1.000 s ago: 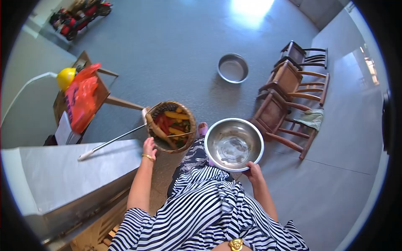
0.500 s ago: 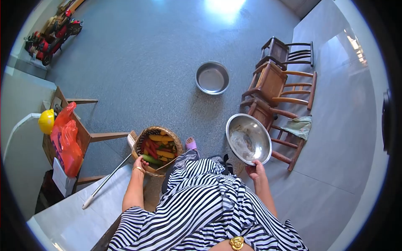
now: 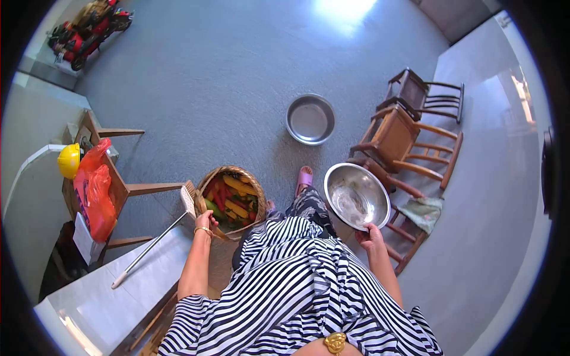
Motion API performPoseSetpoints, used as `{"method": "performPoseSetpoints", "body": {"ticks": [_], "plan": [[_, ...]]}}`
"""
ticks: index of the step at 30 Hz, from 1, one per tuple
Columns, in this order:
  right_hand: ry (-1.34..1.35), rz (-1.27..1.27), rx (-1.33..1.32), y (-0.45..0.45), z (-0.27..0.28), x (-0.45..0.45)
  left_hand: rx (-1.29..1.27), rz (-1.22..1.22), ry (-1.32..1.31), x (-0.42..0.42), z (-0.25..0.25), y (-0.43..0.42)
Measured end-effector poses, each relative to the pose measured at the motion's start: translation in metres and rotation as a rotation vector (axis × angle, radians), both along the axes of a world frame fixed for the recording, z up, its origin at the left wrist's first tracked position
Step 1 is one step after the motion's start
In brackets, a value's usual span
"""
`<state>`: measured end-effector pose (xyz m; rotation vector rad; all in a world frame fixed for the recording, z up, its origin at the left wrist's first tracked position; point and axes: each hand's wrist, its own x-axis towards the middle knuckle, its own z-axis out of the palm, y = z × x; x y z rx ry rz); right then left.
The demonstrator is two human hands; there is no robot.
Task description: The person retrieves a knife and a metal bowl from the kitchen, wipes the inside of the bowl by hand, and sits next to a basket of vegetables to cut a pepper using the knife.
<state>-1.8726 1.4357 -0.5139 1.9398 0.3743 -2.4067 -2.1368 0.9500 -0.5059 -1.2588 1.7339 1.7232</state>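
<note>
The left hand [image 3: 206,221] appears closed on the wicker basket's [image 3: 261,199] edge, while right of that basket the steel basin [image 3: 354,196] could tip — the right hand's [image 3: 371,236] curled fingers grip only its near rim.

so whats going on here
A person in a striped top has the left hand closed on the near edge of a woven basket, which holds red, yellow and green produce. The right hand grips the rim of a metal basin. A second basin sits on the floor ahead, apart from both hands.
</note>
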Motion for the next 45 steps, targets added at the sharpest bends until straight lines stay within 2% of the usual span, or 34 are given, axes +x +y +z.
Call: {"method": "performPoseSetpoints", "body": {"ticks": [3,4,5,7,9,10,11,13,16,17,19,20,21,23,24,25,27,30,31,33,36,37,39,45], "plan": [[0.048,-0.084,-0.027,0.042,-0.004,-0.025,-0.076,-0.041,0.012,-0.013,0.002,0.020],[0.111,-0.057,-0.104,0.057,0.003,-0.034,-0.110,-0.012,0.016,-0.017,0.006,0.028],[0.159,-0.043,-0.052,0.069,0.008,-0.043,-0.113,0.031,0.024,-0.024,0.004,0.035],[0.085,0.170,0.026,0.114,-0.007,-0.042,-0.188,-0.033,0.014,-0.035,-0.010,0.045],[0.071,0.215,0.104,0.127,0.041,-0.077,-0.112,-0.016,0.022,-0.038,-0.026,0.059],[0.042,0.253,0.206,0.166,-0.015,-0.053,-0.167,-0.021,0.036,-0.034,-0.030,0.064],[0.004,0.260,0.188,0.190,-0.024,-0.052,-0.215,-0.033,0.042,-0.031,-0.034,0.069],[-0.021,0.296,0.192,0.183,0.022,-0.092,-0.258,-0.080,0.040,-0.030,-0.027,0.068],[-0.071,0.471,0.232,0.223,-0.001,-0.113,-0.225,-0.200,0.089,-0.022,-0.028,0.061],[-0.044,0.519,0.197,0.221,0.003,-0.128,-0.229,-0.177,0.084,-0.020,-0.026,0.056],[-0.058,0.554,0.336,0.204,0.030,-0.164,-0.198,-0.232,0.128,-0.018,-0.020,0.058],[0.023,0.583,0.159,0.221,0.007,-0.173,-0.226,-0.313,0.116,-0.020,-0.001,0.062],[0.041,0.710,0.222,0.221,0.009,-0.188,-0.236,-0.290,0.123,-0.015,-0.002,0.057],[0.075,0.647,0.086,0.217,-0.006,-0.218,-0.306,-0.131,0.254,-0.011,-0.001,0.042],[0.138,0.721,0.066,0.212,-0.006,-0.234,-0.277,-0.031,0.227,-0.009,0.004,0.032],[0.189,0.708,0.026,0.186,0.026,-0.255,-0.316,0.069,0.241,-0.009,0.004,0.023],[0.197,0.696,0.009,0.186,-0.005,-0.282,-0.335,0.210,0.206,-0.015,0.022,0.009],[0.224,0.731,-0.002,0.177,-0.023,-0.318,-0.300,0.313,0.254,-0.031,0.042,-0.009],[0.206,0.791,0.066,0.160,0.002,-0.331,-0.309,0.328,0.274,-0.041,0.048,-0.012],[0.226,0.819,0.029,0.156,-0.001,-0.352,-0.264,0.341,0.312,-0.063,0.058,-0.020],[0.185,0.866,0.153,0.149,0.003,-0.380,-0.245,0.350,0.355,-0.107,0.061,-0.028],[0.564,1.216,0.825,0.154,-0.020,-0.373,-0.231,0.341,0.363,-0.123,0.061,-0.032],[0.601,1.268,0.905,0.160,-0.060,-0.397,-0.224,0.331,0.366,-0.160,0.064,-0.039],[0.651,1.436,1.026,0.133,-0.053,-0.532,-0.170,0.262,0.342,-0.277,0.048,-0.073]]}}
